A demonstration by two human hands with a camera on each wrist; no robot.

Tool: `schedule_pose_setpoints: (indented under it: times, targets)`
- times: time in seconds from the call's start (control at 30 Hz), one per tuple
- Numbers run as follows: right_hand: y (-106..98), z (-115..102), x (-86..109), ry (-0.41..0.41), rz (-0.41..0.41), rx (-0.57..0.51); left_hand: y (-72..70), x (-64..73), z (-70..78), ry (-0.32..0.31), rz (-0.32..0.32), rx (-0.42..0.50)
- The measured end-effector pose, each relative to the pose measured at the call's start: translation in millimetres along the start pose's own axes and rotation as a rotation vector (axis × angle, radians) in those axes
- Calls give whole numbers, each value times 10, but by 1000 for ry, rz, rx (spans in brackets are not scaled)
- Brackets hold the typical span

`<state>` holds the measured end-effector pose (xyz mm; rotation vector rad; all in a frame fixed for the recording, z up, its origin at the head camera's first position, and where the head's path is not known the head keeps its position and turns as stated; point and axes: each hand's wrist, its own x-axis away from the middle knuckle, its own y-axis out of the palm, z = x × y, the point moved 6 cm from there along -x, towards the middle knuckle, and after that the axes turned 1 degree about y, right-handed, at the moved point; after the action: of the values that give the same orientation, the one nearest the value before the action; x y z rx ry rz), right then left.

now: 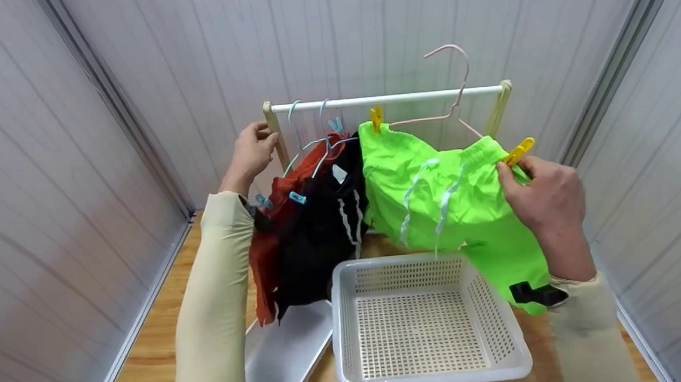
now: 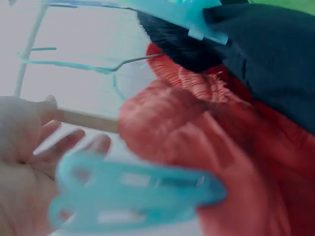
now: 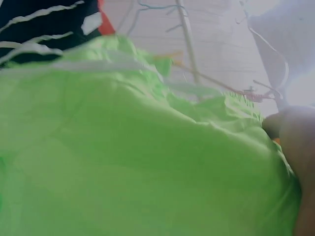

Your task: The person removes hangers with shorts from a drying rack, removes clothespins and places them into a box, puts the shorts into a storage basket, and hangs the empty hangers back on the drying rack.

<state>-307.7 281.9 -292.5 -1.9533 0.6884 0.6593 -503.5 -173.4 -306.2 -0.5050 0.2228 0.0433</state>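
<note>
Bright green shorts (image 1: 437, 208) hang from a pink hanger (image 1: 459, 102), with a yellow clothespin (image 1: 376, 119) at one waist corner and another yellow clothespin (image 1: 519, 151) at the other. My right hand (image 1: 548, 197) pinches the waistband beside that second pin. The hanger's hook rises above the white rod (image 1: 394, 98) of a small rack. By the rack's left wooden post (image 1: 277, 138), my left hand (image 1: 254, 152) has its fingers loosely spread and holds nothing. Black shorts (image 1: 325, 234) and red shorts (image 1: 265, 265) hang from the rod on light blue hangers. Close to the left hand is a blue clothespin (image 2: 133, 191).
A white perforated basket (image 1: 435, 381) stands in front of the rack. Left of it, a white tray (image 1: 292, 350) lies partly under the hanging clothes. Pale panel walls enclose the wooden floor (image 1: 148, 360) on both sides and behind.
</note>
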Motion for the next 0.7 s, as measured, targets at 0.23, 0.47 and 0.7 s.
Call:
schedule_pose_setpoints:
  times: [0.23, 0.47, 0.7]
  targets:
    - [-230, -4, -47, -71, 14, -61, -405, 441, 197, 85, 40, -190]
    - [-399, 22, -40, -220, 116, -163, -528, 1109, 493, 267, 28, -257]
    - [-429, 64, 6, -281, 146, -247, -393, 1646, 708, 395, 15, -218]
